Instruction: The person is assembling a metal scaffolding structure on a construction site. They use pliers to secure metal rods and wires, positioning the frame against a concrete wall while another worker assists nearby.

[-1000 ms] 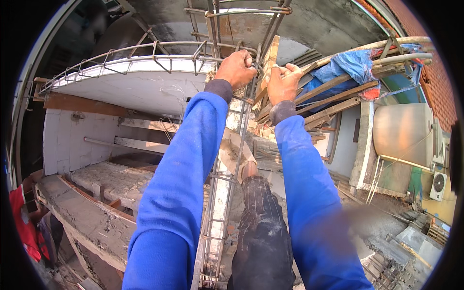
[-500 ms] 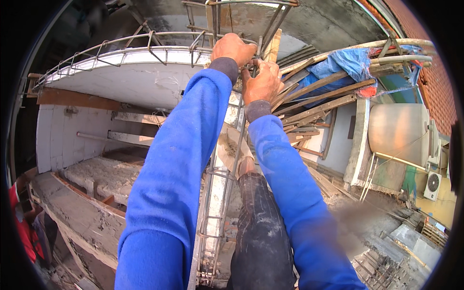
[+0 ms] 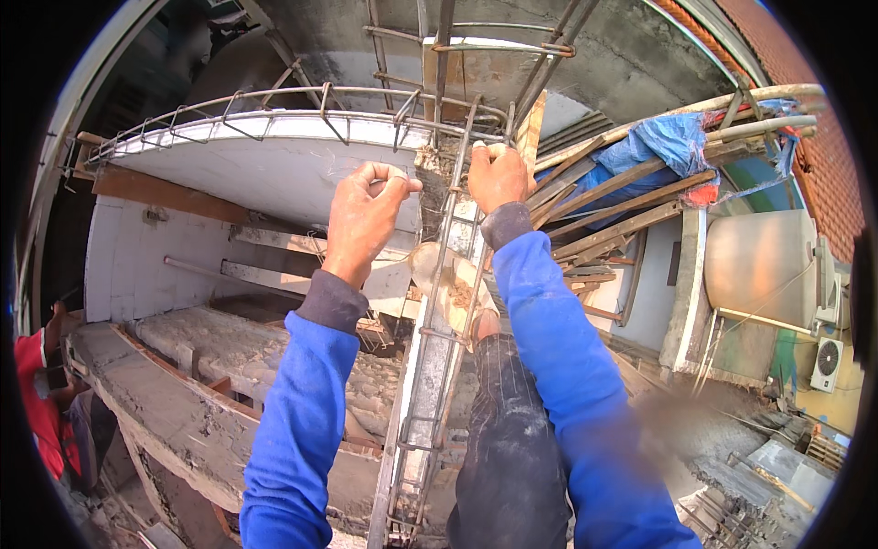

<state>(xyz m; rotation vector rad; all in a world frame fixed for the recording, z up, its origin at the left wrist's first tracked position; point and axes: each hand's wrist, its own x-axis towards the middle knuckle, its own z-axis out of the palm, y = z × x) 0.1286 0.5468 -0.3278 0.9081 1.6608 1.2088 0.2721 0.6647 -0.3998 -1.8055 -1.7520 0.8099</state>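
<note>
Gripping the rebar cage (image 3: pixel 437 302), right hand (image 3: pixel 496 176) fingers clenched on a bar; left hand (image 3: pixel 364 218) fisted beside it.

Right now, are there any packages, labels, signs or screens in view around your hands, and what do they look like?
None that show: no package, label, sign or screen.
Left hand: closed in a fist, in the air beside the steel rebar cage.
Right hand: gripping the cage's top bars.
Blue tarp: crumpled over poles, upper right.
White box unit: on the far right wall, with a round fan grille.

Both hands raised on outstretched arms: left hand (image 3: pixel 368 215) fisted, right hand (image 3: pixel 497 176) seemingly clenched.
</note>
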